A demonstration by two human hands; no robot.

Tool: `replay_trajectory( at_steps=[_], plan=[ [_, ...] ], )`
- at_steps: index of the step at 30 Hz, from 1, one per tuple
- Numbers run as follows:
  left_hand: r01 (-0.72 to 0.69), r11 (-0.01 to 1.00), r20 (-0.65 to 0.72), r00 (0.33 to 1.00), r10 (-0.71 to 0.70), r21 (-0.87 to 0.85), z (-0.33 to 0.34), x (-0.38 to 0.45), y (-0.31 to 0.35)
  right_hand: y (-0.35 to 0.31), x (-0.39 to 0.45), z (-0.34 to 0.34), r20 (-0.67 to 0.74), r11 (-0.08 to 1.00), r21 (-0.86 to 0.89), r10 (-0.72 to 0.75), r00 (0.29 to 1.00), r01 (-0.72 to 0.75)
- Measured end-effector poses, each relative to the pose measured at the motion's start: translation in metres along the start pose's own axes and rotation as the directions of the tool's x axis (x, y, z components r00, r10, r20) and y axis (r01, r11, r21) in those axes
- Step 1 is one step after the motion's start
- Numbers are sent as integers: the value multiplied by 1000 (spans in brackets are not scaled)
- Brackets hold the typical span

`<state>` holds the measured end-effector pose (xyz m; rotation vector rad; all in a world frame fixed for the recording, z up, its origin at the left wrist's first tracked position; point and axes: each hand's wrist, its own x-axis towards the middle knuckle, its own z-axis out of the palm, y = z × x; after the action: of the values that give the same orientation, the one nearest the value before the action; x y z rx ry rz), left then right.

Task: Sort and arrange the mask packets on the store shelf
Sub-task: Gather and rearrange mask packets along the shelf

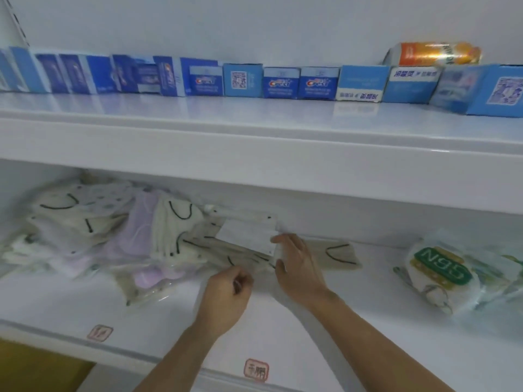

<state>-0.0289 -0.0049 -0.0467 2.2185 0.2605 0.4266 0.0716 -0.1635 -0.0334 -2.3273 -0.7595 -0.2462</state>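
both hands pinch a beige mask packet (243, 250) on the shelf (353, 321); tugging it risks toppling the loose pile (107, 236) at left.

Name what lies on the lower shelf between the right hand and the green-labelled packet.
Head view: the beige mask packet juts right of the right hand; then bare shelf up to the green-labelled packet.

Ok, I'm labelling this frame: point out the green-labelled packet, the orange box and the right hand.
green-labelled packet (441, 269): head view, on its green label.
orange box (433, 53): head view, on its front face.
right hand (297, 264): head view, back of the hand.
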Motion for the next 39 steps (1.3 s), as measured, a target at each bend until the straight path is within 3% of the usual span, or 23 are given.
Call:
replay_trajectory(
  at_steps=[3, 6, 10, 13, 18, 22, 24, 27, 30, 32, 35, 39],
  plan=[
    [179, 935, -8, 982, -191, -305, -13, 6, -9, -19, 26, 23, 78, 999, -31, 19, 997, -17],
    [193, 877, -103, 959, -263, -440, -12, 5, -15, -18, 25, 49, 189, 978, -196, 105, 976, -67],
    [210, 817, -182, 917, -356, -536, -7, 0, -27, -8, 14, 65, -29, 986, -136, 89, 996, -92],
    [223, 685, -118, 903, -413, -694, -9, 8, -24, -7, 14, 64, -146, 983, -124, 116, 982, -135],
    [191, 591, -71, 918, -391, -784, -6, 15, -31, -14, 13, 63, -240, 973, -181, 99, 966, -145],
    [209, 296, 47, 879, -474, -932, -17, 16, -25, -15, 12, 65, -281, 981, -186, 5, 960, -59],
    [268, 223, 151, 888, -435, -937, -20, 24, -20, -14, 11, 65, -287, 982, -188, -53, 956, -2],
    [370, 308, 199, 861, -468, -877, -12, 45, -19, -15, 10, 62, -292, 980, -193, -110, 950, 54],
    [420, 524, 71, 825, -561, -741, 0, 61, -15, -17, 8, 58, -312, 973, -211, -154, 938, 89],
    [423, 588, 15, 820, -572, -689, 3, 65, -12, -19, 8, 56, -356, 980, -191, -125, 926, 59],
    [421, 562, 31, 818, -574, -712, 4, 65, -15, -23, 6, 54, -415, 991, -128, -26, 909, -30],
    [424, 441, 147, 832, -535, -791, 5, 57, -34, -20, 6, 58, -362, 995, -95, -63, 930, 30]
  ],
)
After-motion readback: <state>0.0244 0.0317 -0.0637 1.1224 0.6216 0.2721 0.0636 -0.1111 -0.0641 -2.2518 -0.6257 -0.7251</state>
